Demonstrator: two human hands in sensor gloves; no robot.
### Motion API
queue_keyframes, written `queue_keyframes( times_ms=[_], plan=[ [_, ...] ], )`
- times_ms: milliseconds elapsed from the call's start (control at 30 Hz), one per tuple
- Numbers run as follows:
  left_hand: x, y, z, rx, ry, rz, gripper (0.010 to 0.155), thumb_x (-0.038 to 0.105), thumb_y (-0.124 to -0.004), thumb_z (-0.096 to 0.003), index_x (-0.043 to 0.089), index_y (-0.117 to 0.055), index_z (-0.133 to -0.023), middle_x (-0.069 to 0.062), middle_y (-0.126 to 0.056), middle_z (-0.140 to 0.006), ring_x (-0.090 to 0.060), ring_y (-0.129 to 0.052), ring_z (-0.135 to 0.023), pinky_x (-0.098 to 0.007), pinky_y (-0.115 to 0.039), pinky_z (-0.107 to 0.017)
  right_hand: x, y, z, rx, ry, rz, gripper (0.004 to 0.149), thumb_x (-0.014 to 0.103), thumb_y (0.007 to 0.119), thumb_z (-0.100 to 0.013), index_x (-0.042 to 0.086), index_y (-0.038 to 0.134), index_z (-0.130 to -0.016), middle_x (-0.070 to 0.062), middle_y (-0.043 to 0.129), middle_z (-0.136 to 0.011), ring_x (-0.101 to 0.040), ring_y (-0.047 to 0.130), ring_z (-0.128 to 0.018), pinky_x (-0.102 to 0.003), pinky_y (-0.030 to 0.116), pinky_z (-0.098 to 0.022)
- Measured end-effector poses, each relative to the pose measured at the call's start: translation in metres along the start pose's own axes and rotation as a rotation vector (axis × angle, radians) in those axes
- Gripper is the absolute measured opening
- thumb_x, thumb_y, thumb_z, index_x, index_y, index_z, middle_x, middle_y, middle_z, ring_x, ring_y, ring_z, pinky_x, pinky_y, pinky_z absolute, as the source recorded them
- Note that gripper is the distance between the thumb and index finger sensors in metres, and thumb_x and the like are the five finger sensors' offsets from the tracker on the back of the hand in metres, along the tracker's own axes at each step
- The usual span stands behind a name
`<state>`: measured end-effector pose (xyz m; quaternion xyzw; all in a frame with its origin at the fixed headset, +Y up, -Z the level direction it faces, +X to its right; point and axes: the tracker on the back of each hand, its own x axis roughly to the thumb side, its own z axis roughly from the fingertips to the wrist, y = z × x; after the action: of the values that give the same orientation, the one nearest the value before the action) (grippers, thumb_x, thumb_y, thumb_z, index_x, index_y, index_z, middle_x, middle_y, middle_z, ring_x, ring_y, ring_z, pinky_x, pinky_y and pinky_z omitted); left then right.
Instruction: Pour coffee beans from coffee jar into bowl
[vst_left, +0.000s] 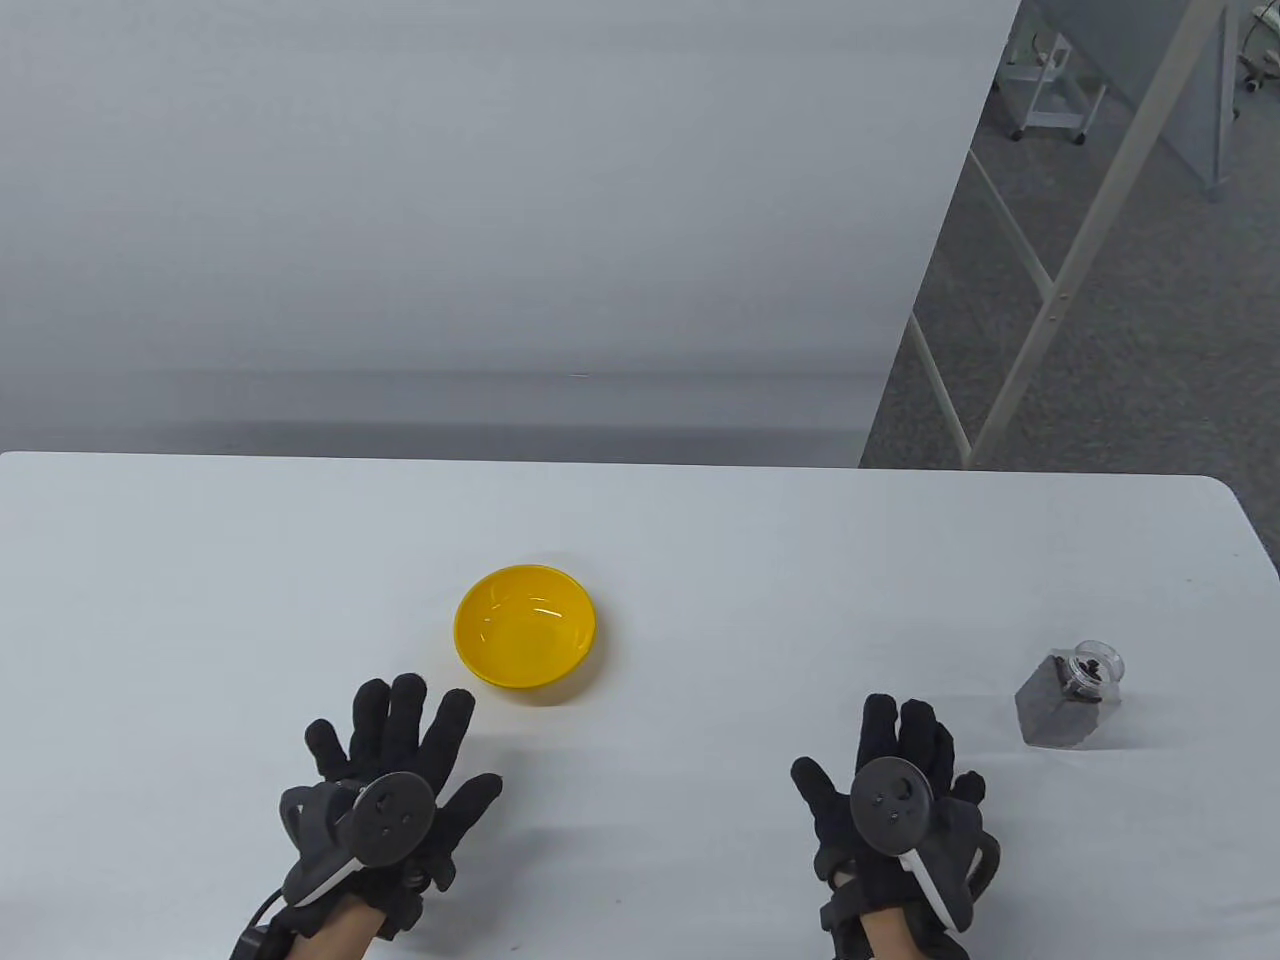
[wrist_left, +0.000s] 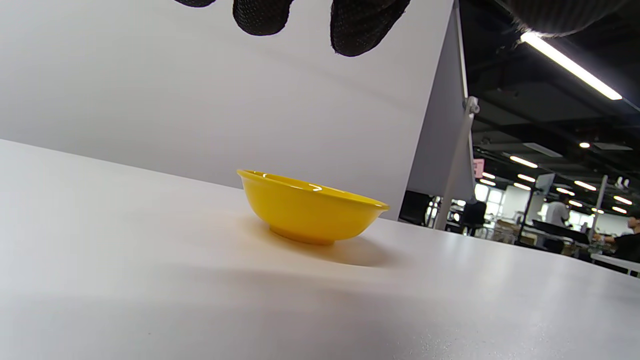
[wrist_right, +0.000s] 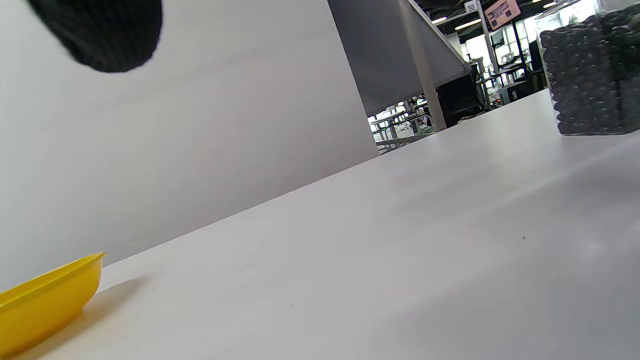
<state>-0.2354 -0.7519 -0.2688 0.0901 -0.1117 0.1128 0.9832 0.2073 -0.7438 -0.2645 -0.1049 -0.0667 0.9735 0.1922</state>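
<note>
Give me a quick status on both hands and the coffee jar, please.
Left hand and right hand open, holding nothing. Clear bean-filled coffee jar upright, untouched, beside right hand. Yellow plastic bowl empty. Nothing between them.

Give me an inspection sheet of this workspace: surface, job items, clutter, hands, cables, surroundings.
Surface: white table, plain, nothing spilled on it.
Job's things: yellow bowl upright near the middle, no beans inside; coffee jar at the table's right, clear, open-topped, filled with dark beans, standing upright.
Clutter: nothing seen.
Hands: left hand open, fingers spread, just short of the bowl, holding nothing; right hand open, left of the jar, apart from it, holding nothing.
Cables: a dark lead at the left wrist; nothing else seen.
Surroundings: white partition behind the table, metal frame legs on grey carpet to the right.
</note>
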Motion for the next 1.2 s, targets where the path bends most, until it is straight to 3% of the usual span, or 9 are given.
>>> queue_keyframes(
  times_ms=[1200],
  plan=[
    [-0.001,0.002,0.0,-0.001,0.002,-0.011,0.089,0.078,-0.057,-0.0392,0.026,-0.049,-0.11,-0.024,-0.036,-0.114,-0.061,-0.033,-0.102,-0.085,-0.022,-0.05,-0.095,-0.051,-0.03,-0.073,0.324,-0.278,0.098,0.069,0.071,-0.038,0.018,0.014,-0.099,-0.026,0.018,-0.106,-0.053,0.038,-0.097,-0.078,0.039,-0.061]
  ],
)
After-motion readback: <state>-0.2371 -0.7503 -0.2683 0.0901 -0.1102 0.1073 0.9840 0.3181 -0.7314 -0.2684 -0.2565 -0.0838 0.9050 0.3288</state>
